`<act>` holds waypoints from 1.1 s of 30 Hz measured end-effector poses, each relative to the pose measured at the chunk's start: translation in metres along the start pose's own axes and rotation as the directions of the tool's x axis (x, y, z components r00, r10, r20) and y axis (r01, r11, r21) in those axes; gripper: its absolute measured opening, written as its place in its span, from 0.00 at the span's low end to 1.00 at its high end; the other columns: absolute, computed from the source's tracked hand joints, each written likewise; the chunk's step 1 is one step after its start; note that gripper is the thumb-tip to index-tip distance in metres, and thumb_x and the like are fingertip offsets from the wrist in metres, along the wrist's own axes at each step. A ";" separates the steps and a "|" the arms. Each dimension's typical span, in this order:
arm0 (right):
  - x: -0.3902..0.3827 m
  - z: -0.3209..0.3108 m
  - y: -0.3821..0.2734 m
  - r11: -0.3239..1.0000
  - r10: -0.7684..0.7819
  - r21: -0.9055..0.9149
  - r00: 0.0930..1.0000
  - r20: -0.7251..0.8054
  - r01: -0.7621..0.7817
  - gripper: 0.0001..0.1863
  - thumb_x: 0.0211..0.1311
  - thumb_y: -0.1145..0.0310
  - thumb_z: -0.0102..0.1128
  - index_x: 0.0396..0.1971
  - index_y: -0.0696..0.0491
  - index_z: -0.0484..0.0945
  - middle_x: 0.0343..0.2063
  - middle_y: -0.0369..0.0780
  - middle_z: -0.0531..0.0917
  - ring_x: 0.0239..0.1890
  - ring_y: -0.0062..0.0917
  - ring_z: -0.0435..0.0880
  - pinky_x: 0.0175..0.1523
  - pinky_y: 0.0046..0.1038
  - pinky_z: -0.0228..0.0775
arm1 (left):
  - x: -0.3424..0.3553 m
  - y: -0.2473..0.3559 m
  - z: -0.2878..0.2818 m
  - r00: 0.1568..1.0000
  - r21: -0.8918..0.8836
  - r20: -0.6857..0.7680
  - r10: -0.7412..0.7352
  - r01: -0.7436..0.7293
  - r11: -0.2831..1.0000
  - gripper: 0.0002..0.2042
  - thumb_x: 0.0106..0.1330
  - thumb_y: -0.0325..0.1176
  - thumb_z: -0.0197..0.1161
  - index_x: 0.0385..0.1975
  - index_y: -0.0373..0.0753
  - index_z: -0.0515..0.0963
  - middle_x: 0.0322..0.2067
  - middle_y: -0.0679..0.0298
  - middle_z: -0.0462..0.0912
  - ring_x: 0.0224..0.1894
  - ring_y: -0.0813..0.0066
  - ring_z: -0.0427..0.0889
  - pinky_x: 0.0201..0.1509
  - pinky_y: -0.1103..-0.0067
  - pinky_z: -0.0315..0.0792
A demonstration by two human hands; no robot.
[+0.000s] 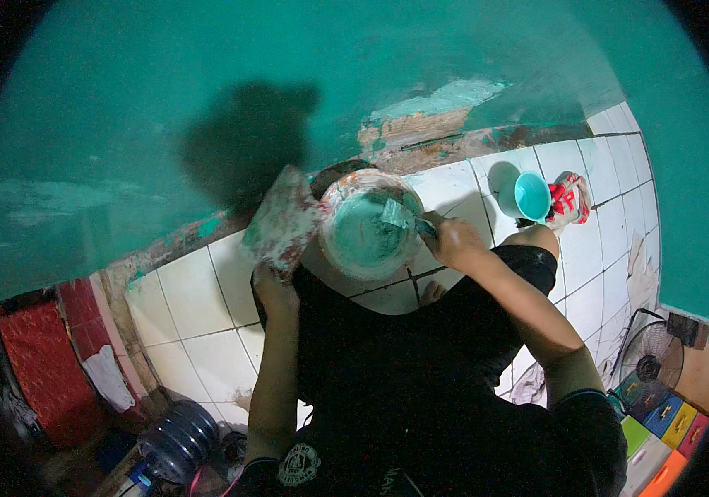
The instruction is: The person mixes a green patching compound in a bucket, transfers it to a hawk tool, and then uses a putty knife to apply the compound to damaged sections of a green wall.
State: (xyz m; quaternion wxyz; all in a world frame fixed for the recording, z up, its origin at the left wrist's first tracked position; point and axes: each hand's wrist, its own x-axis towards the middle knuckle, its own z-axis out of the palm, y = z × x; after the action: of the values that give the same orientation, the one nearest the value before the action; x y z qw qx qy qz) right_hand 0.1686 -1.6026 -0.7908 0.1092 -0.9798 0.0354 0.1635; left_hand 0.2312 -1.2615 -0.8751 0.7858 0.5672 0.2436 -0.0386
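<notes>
View from the head, looking down. The left hand [274, 286] was closed around the lower edge of a paint-smeared board [286, 220], held tilted at about ten o'clock from the bucket [368, 224]. The bucket, filled with teal paste, sat on the white floor tiles [197, 323] just ahead of the person's knees, near the foot of the teal wall [205, 99]. The right hand [451, 242], at three o'clock from the bucket, gripped a putty knife [401, 217] whose blade reached into the paste. A teal cup [531, 196] stood well apart at two o'clock, with a red-and-white bag [570, 200] just beside it. A fan [652, 354] stood at four o'clock, a water jug [177, 440] at seven o'clock.
</notes>
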 end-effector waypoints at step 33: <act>0.049 0.062 0.001 0.997 -0.030 -0.076 0.999 0.042 0.033 0.11 0.58 0.63 0.52 0.35 0.51 0.79 0.31 0.48 0.82 0.36 0.42 0.81 0.42 0.39 0.73 | 0.017 -0.092 0.032 0.979 -0.239 -0.113 -0.168 0.137 0.961 0.18 0.67 0.38 0.48 0.54 0.37 0.65 0.40 0.64 0.74 0.38 0.73 0.74 0.38 0.75 0.70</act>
State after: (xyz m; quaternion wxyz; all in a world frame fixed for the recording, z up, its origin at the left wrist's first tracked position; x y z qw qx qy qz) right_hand 0.1952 -1.5916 -0.8639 0.0746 -0.9803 0.0114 0.1828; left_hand 0.2255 -1.3195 -0.9552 0.8230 0.4530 0.3411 -0.0329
